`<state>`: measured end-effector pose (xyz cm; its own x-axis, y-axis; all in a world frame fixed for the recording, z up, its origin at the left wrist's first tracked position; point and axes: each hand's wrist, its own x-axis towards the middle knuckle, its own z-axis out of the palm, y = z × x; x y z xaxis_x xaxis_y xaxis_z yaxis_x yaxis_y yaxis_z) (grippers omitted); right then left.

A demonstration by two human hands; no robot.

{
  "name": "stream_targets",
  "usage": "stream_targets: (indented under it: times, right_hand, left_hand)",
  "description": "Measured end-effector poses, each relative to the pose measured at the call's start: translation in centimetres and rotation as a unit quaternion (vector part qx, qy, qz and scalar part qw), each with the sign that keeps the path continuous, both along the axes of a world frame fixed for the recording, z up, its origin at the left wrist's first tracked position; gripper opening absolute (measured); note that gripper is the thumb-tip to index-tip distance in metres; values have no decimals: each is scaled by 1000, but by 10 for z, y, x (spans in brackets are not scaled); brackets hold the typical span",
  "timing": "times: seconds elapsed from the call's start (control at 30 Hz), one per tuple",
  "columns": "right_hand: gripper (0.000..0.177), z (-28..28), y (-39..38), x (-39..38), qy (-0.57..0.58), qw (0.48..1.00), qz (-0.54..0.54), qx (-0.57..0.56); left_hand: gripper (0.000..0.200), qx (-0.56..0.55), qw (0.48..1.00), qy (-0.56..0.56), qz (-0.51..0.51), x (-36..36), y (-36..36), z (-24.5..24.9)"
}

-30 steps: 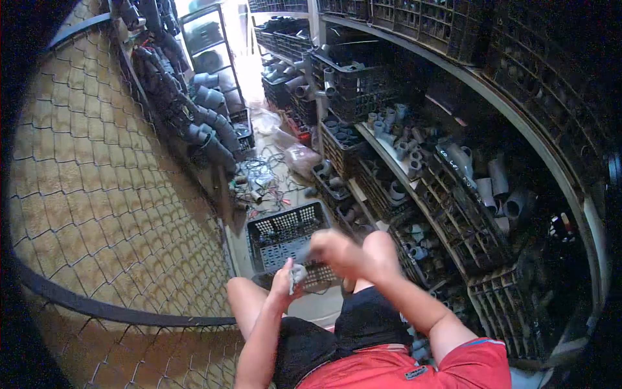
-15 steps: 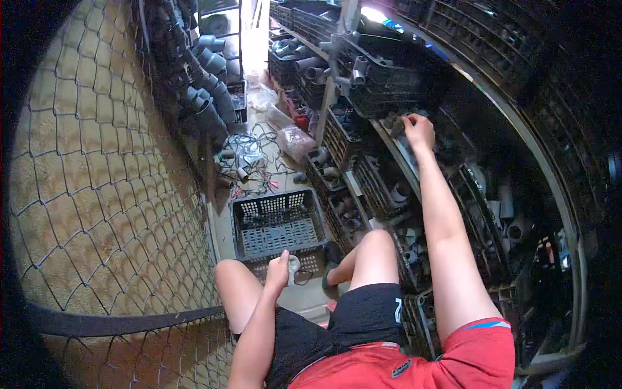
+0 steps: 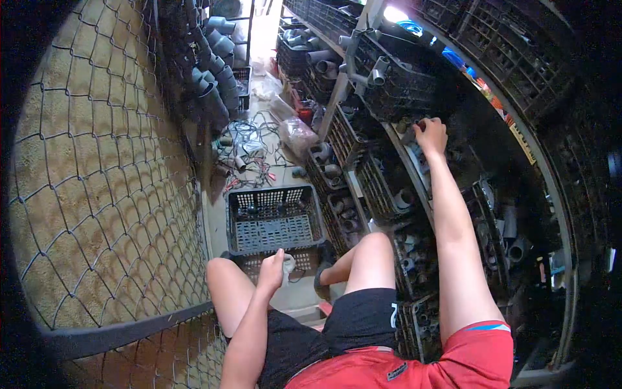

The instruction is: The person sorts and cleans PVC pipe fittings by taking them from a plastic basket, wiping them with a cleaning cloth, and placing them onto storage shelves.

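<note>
My left hand (image 3: 271, 270) is closed around a pale, light-coloured fitting (image 3: 288, 262), held above my left knee and close to the near rim of the black crate. My right hand (image 3: 431, 135) reaches out to the shelf on the right. Its fingers are curled beside small dark fittings at the shelf edge, and what lies between them is too small to make out. On the floor ahead, the black plastic crate (image 3: 272, 248) holds several small dark pieces along its far side.
A chain-link fence (image 3: 107, 188) runs along the left. Racks of black crates (image 3: 372, 185) with grey pipe fittings line the right. Grey elbows (image 3: 217, 78) are stacked at the back left. Cables and plastic bags (image 3: 298, 135) lie on the floor beyond the crate.
The view has shifted slightly. My right hand is still at the shelf, with its fingers curled lower. My left hand still grips the pale fitting.
</note>
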<state>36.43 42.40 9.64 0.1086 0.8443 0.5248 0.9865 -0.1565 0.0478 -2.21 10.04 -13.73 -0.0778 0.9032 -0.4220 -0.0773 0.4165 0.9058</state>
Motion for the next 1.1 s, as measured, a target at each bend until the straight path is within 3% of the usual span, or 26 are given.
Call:
stream_targets:
  times: [0.13, 0.23, 0.3, 0.33, 0.37, 0.4, 0.43, 0.5, 0.53, 0.6, 0.63, 0.7, 0.8, 0.87, 0.9, 0.93, 1.0, 1.1]
  right_hand:
    - [34, -9, -8, -9, -6, 999, 18, 32]
    - [19, -14, -12, -19, 18, 955, 158, 251]
    - [13, -11, -27, -45, 44, 927, 243, 282]
    - [12, -17, -33, -61, 68, 911, 292, 283]
    - [12, -27, -42, -80, 74, 903, 332, 264]
    - [12, -42, -50, -101, 92, 898, 363, 233]
    - [13, -62, -57, -121, 96, 888, 406, 195]
    - [15, -105, -70, -161, 102, 868, 471, 121]
    - [17, -129, -77, -181, 103, 859, 494, 84]
    - [18, -195, -78, -209, 169, 832, 528, -26]
    - [18, -226, -80, -222, 182, 827, 527, -71]
    - [15, -292, -78, -246, 205, 819, 513, -155]
    - [15, -387, -75, -279, 215, 810, 480, -259]
    - [20, -447, -67, -300, 223, 797, 457, -325]
    - [20, -474, -62, -311, 229, 793, 456, -332]
    - [23, -499, -55, -323, 202, 796, 427, -377]
    - [26, -537, -38, -352, 181, 793, 400, -423]
    - [42, -599, -15, -391, 44, 811, 372, -449]
  left_hand:
    - [51, 6, 1000, -4, -6, 1, 0, -4]
    - [48, 7, 1000, -7, -25, -2, 1, -2]
    - [43, -9, 997, -51, 50, -8, 9, 12]
    - [39, 35, 992, -85, 87, -16, 19, 5]
    - [38, 49, 982, -110, 149, -27, 36, -1]
    - [36, 68, 979, -34, 188, -45, 53, -9]
    - [33, 114, 971, -36, 206, -64, 69, 12]
    - [27, 133, 961, -56, 236, -103, 107, 2]
    - [27, 143, 955, -4, 261, -118, 122, -9]
    - [26, 241, 896, 253, 273, -141, 142, -58]
    - [26, 233, 897, 258, 272, -146, 143, -69]
    - [26, 102, 872, 422, 225, -149, 139, -87]
    - [23, 90, 897, 389, 190, -165, 158, -45]
    - [20, 109, 867, 444, 197, -179, 164, -54]
    - [20, 81, 910, 363, 185, -186, 164, -59]
    - [19, 51, 944, 279, 171, -192, 163, -62]
    - [18, 58, 953, 259, 145, -188, 162, -54]
    - [18, 49, 964, 254, 68, -192, 160, -45]
